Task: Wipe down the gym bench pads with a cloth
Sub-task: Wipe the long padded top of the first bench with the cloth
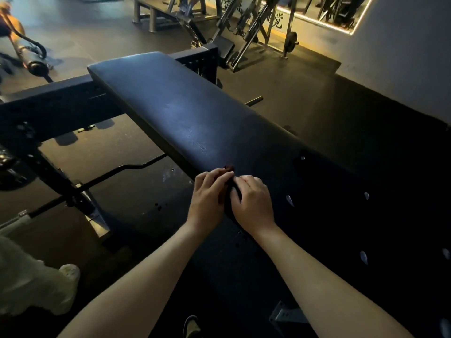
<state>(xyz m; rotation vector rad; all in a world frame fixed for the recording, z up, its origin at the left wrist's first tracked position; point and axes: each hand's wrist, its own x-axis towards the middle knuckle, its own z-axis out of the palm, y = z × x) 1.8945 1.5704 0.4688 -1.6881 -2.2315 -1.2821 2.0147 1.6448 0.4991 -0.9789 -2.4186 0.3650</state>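
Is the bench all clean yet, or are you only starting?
It looks barely started. Nothing on the bench pad clearly shows wiping, and its sheen doesn't settle it. Right now the left hand and right hand grip a dark cloth together at the pad's near end. The whole long pad stretching away is likely left to wipe.

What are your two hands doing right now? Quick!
Left hand: fingers curled, holding the cloth.
Right hand: fingers curled, holding the same cloth.
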